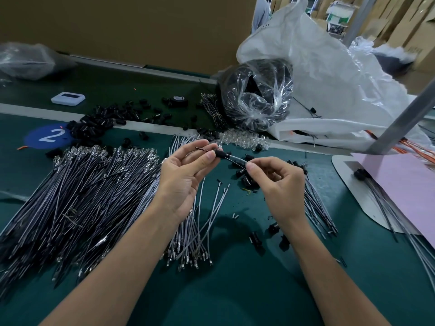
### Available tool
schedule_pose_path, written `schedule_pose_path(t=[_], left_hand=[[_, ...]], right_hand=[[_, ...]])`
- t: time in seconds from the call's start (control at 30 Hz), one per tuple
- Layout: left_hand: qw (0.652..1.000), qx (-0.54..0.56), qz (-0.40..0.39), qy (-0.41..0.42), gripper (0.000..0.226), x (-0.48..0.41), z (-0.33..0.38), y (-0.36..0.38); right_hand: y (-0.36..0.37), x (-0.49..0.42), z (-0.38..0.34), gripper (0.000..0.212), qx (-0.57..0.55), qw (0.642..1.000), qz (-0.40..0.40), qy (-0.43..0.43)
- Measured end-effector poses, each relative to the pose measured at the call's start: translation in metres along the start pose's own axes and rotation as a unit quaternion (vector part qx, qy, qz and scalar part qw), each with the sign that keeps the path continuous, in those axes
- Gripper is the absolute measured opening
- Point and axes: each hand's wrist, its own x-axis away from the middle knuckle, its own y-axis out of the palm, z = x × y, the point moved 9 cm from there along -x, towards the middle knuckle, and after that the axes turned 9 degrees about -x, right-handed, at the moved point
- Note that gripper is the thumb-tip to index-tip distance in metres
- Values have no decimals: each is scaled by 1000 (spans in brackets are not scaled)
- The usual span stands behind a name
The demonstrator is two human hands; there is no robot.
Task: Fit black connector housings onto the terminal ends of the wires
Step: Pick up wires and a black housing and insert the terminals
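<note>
1. Black connector housing (220, 153) is held up over the table (235, 290), mid-frame, pinched between thumb and fingertips of the left hand (186, 182); the other fingers are loosely spread.
2. Right hand (280, 184) pinches a grey wire (236, 160) just behind the housing, thumb against forefinger, other fingers curled. The wire's end goes into the housing, and a thin dark tip sticks out the far side. Terminal itself is hidden, so I can't tell if it is seated.
3. Step in hand, judged: pushing the terminal home in the housing.
4. To do it well: hold the housing steady and line the wire up straight with its bore. Grip the wire close to the housing so it doesn't buckle, and push along the axis, not sideways. A light tug back would check that it has locked.
5. Risk: a bent terminal or a half-seated fit if the wire goes in at an angle.
6. Supply: loose housings (94, 123) heaped at the far left, dark wire pile (77, 191) on the left, grey wire bundle (195, 231) under the hands.
</note>
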Motion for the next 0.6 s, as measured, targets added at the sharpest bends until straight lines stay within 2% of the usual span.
schedule_pose_path(t=[0.33,0.47,0.6], left_hand=[[1000,1,5,-7,32,2,-3,1],[1000,-6,-8,-11,33,3,-5,4],[1000,-2,-10,-10,33,2,-5,3]], right_hand=[[0,-1,-7,9,9,999,-5,-37],[-2,0,-5,3,-3,1000,3,-25],[1,1,-6,4,33,999,-4,-27]])
